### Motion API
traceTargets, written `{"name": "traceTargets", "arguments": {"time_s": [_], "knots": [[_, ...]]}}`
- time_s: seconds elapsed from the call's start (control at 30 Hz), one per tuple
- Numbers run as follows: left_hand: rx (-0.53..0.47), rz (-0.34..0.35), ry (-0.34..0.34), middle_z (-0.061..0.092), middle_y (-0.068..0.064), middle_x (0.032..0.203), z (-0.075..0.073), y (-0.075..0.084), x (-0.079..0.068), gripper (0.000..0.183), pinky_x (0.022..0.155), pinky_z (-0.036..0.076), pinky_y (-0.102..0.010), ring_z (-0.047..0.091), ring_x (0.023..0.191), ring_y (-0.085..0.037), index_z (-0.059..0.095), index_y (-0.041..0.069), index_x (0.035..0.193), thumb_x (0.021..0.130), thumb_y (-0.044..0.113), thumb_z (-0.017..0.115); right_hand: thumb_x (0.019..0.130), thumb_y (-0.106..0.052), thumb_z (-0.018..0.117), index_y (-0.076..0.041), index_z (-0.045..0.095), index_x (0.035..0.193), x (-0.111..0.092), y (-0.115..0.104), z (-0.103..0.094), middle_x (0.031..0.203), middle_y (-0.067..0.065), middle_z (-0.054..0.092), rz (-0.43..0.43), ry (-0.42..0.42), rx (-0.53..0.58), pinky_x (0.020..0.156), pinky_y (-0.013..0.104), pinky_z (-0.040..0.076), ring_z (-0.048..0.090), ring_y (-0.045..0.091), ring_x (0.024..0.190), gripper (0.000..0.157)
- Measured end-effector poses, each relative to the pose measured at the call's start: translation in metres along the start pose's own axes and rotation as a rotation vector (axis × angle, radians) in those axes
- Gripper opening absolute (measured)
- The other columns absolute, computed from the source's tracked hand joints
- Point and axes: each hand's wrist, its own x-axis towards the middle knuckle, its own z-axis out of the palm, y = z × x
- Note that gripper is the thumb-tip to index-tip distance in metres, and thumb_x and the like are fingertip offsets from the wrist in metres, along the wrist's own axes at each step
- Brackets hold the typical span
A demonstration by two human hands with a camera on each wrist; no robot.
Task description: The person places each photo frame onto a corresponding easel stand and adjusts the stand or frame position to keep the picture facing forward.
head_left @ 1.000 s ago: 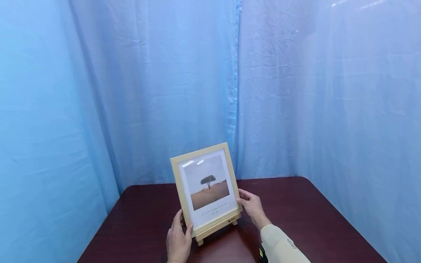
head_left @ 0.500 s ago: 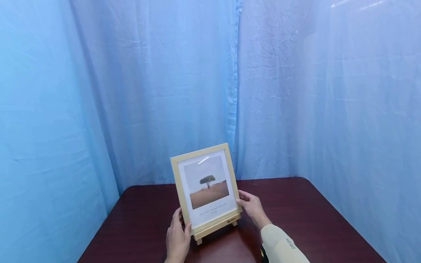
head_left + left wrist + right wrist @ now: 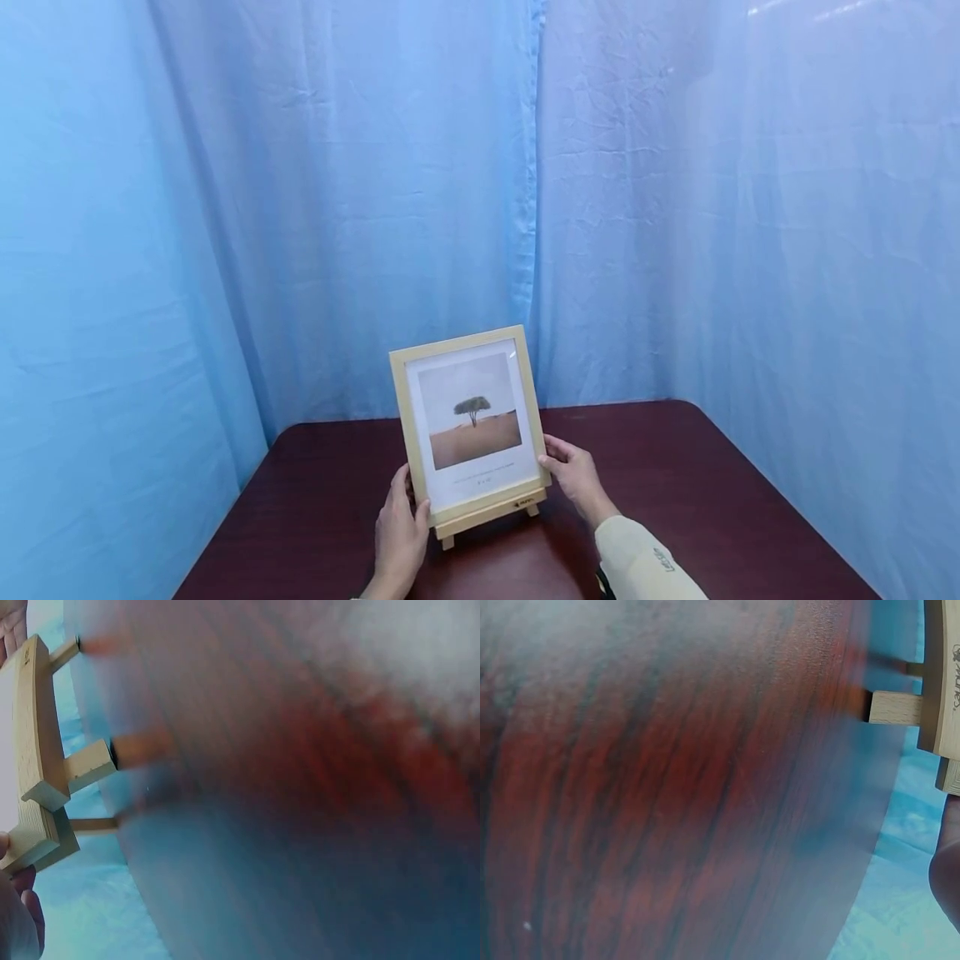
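Observation:
A pale wooden picture frame (image 3: 474,417) with a print of a lone tree leans back on a small wooden easel (image 3: 491,514). My left hand (image 3: 401,529) grips the frame's lower left edge, thumb at the front and fingers behind. On the other side my right hand (image 3: 573,477) holds the lower right edge, its thumb on the front face. The left wrist view shows the easel's ledge (image 3: 41,720) and legs close to the dark surface, with part of the left hand (image 3: 16,915) below. In the right wrist view a leg (image 3: 895,708) of the easel shows near the right hand (image 3: 948,862).
A dark red-brown table (image 3: 675,500) with rounded far corners lies under the easel. Light blue curtains (image 3: 420,208) hang behind it and on both sides. A pale sleeve (image 3: 641,558) covers the right forearm.
The frame and easel have turned slightly, their lower left corner rising a little in the view. My left hand has moved up and slightly left with it; the right hand stays nearly in place.

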Motion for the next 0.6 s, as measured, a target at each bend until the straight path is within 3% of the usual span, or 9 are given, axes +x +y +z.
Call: {"name": "traceTargets", "arguments": {"time_s": [0.6], "knots": [[0.008,0.02,-0.104,0.053,-0.029,0.136,0.006,-0.014,0.02,0.066,0.09,0.049,-0.055,0.058,0.115,-0.044,0.038,-0.003,0.146,0.088,-0.003,0.07,0.094,0.002,0.064,0.006,0.058,0.134,-0.014,0.003,-0.001,0.12,0.025,0.065,-0.046,0.046,0.006,0.087,0.033,0.054,0.062,0.033,0.113,0.041]]}}
